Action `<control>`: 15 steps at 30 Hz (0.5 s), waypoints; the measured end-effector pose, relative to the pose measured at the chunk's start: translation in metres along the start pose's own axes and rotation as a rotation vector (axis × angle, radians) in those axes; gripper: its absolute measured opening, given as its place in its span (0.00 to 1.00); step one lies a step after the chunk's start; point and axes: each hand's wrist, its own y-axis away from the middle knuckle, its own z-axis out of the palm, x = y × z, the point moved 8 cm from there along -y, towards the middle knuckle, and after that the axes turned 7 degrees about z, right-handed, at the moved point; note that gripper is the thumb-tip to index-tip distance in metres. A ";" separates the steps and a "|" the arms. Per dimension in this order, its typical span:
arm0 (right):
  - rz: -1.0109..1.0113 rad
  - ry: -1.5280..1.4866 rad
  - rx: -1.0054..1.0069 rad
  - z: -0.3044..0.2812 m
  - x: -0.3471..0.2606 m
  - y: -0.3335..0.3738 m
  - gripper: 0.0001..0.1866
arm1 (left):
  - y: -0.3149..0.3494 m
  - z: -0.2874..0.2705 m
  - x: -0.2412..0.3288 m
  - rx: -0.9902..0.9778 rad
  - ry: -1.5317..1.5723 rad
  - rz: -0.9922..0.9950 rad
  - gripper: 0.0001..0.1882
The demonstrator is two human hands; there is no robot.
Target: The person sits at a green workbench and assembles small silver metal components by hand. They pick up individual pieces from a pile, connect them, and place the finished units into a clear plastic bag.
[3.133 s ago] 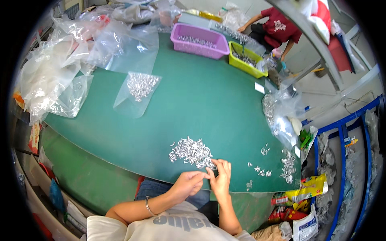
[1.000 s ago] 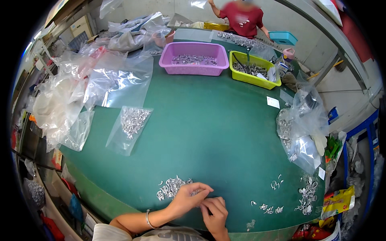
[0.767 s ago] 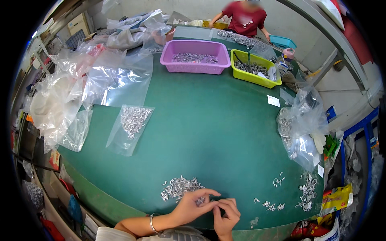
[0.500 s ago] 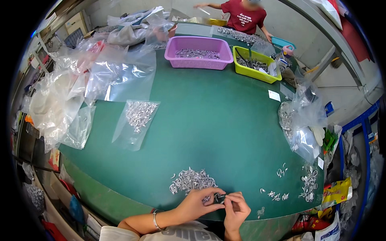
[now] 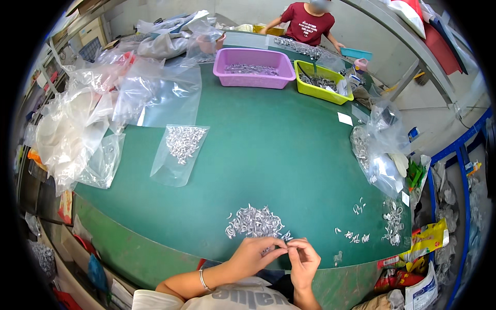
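Observation:
A heap of small curved silver metal pieces (image 5: 256, 222) lies on the green table near its front edge. Just in front of that heap, my left hand (image 5: 258, 254) has its thumb and fingers pinched together. My right hand (image 5: 304, 262) is also pinched, and its fingertips meet those of the left. Whatever is between the fingertips is too small to make out. Silver shows in the gap of my left hand; I cannot tell whether it is held or lies behind. A clear bag (image 5: 181, 150) of similar pieces lies farther left.
Smaller groups of metal pieces (image 5: 393, 222) lie at the right. Purple (image 5: 253, 81) and yellow-green (image 5: 323, 95) tubs stand at the back, a person (image 5: 307, 26) beyond them. Clear plastic bags (image 5: 77, 134) cover the left side; a filled bag (image 5: 361, 147) lies on the right edge.
My hands have come closer together, fingertips now touching. The view has shifted slightly, so the heap sits higher and farther right. Across the table, the person's raised arm has come down.

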 end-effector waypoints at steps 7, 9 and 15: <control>0.064 0.020 -0.138 -0.001 0.006 0.001 0.03 | 0.002 0.000 -0.002 -0.020 0.054 -0.001 0.04; 0.133 -0.010 -0.174 -0.001 0.011 0.002 0.03 | 0.002 0.004 -0.010 -0.063 0.113 -0.089 0.04; 0.271 -0.144 -0.228 0.001 0.020 0.006 0.03 | 0.002 0.011 -0.023 -0.035 0.345 -0.168 0.06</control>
